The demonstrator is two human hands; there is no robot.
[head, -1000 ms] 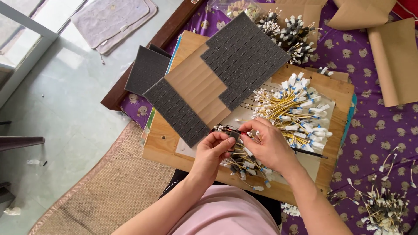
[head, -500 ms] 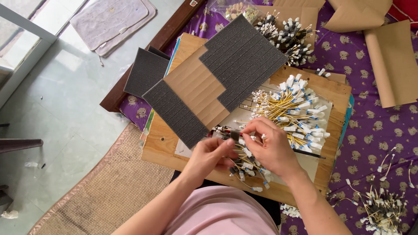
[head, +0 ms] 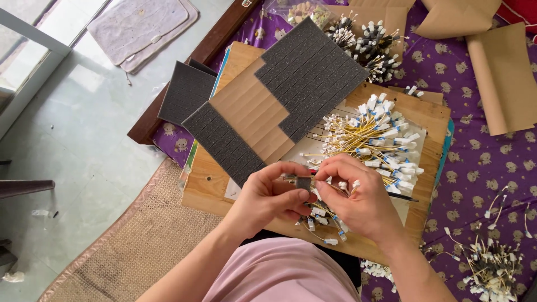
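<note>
Two hands meet over the wooden board (head: 224, 196). The left hand (head: 268, 198) pinches a small dark foam piece (head: 304, 182) with wires poking out. The right hand (head: 358, 198) pinches its other end. A pile of yellow wires (head: 375, 137) lies farther back on the board.

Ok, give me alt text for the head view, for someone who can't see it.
Two hands, left hand and right hand, pinch a small dark foam piece and a thin wire together over a wooden board. Behind them lie a cardboard sheet with grey foam strips and a pile of yellow wires with white ends, on purple cloth.
</note>
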